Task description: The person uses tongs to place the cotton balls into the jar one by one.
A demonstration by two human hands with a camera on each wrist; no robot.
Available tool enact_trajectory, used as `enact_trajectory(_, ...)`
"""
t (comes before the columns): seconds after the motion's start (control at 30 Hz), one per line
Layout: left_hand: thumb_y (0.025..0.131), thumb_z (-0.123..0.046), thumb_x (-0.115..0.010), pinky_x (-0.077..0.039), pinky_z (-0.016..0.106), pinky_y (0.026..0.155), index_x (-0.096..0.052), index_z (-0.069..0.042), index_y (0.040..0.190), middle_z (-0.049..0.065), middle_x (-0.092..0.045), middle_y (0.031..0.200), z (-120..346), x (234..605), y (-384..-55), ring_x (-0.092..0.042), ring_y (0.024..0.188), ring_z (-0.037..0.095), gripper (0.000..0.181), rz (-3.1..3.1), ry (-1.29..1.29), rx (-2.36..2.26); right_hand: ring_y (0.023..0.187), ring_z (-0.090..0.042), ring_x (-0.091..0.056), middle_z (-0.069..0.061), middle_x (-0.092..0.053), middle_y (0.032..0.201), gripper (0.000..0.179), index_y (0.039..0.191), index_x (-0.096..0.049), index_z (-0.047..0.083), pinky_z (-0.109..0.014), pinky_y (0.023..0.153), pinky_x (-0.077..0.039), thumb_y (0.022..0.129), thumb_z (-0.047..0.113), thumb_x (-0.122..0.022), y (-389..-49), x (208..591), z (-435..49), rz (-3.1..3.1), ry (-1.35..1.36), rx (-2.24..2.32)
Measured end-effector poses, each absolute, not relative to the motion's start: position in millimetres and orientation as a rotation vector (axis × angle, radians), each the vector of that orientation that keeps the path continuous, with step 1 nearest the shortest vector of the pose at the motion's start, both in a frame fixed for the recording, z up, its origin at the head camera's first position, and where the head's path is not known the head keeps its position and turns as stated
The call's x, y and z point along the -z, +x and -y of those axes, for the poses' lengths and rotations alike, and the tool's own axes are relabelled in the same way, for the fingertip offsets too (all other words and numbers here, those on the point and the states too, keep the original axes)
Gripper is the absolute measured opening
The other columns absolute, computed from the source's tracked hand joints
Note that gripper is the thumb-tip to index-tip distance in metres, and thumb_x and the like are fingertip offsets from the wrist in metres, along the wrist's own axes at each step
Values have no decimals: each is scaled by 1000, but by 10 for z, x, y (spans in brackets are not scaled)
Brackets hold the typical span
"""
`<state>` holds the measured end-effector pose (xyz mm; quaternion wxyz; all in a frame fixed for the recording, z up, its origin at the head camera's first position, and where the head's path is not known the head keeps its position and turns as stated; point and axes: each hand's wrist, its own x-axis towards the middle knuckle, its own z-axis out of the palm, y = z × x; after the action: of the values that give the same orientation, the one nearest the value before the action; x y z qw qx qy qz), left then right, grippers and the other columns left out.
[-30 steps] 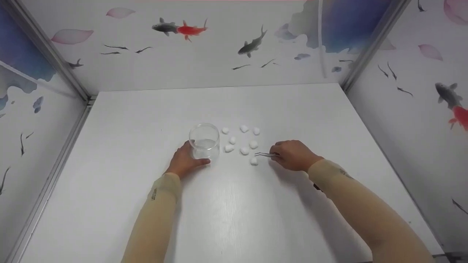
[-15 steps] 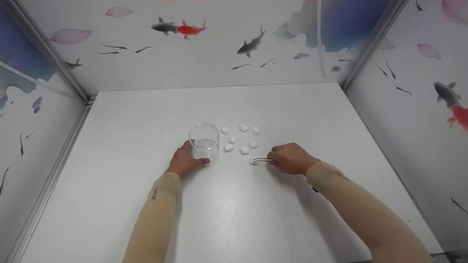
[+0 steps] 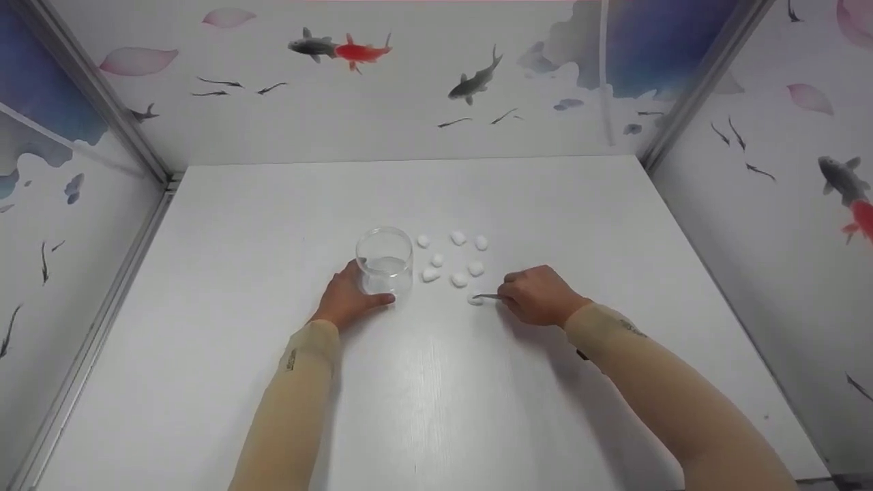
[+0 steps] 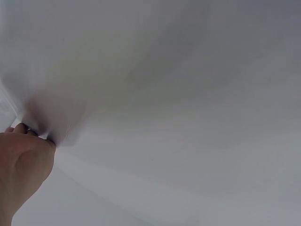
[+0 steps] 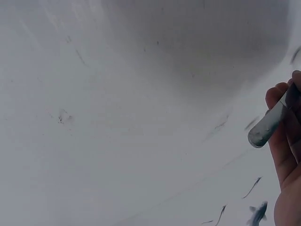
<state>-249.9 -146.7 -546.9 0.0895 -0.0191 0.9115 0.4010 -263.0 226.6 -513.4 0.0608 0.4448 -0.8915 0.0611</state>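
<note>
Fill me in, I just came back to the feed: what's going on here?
A person's left hand steadies a clear jar standing upright on the white table. The right hand holds metal tweezers, their tips at the nearest white ball; whether they have pinched it yet is hard to tell. Seven other white balls lie loose on the table, just to the right of the jar.

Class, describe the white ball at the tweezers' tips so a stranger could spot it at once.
On the white table, a right hand holds metal tweezers. Their tips overlap the white ball. Unlike the other balls, it sits lowest in the head view.
</note>
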Motion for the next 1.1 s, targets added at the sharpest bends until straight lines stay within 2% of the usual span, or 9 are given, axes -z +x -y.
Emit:
enact_trajectory(0.33,75,-49,-85,-9,45,123,-27,-7,156,14,-37,156,1483,5465,-2530,-26,146,33,109,-2720,-34,-1193,50,-10,-49,2,-60,66,15,75,-71,12,-30,45,-48,84,1,-68,-2744,4969,-2353,2601,1327,-210)
enact_trajectory(0.5,74,-51,-85,-8,44,123,-27,-8,157,14,-36,157,1488,5493,-2535,-25,147,33,110,-2724,-37,-1180,50,-11,-50,1,-61,67,13,77,-73,11,-31,44,-48,85,2,-68,-2822,4803,-2265,2571,1339,-189)
enact_trajectory(0.73,74,-49,-86,-16,48,122,-29,-7,156,15,-38,155,1482,5521,-2540,-28,145,36,109,-2730,-57,-1163,51,-14,-51,-1,-64,69,12,84,-77,8,-34,46,-51,88,3,-67,-2943,4489,-1934,2551,1359,-135)
enact_trajectory(1.1,73,-48,-87,-16,48,122,-30,-10,156,13,-39,155,1472,5491,-2532,-29,145,33,108,-2724,-44,-1194,53,-17,-56,-1,-65,71,14,85,-77,10,-35,47,-51,89,6,-64,-3086,4184,-1283,2464,1391,-135)
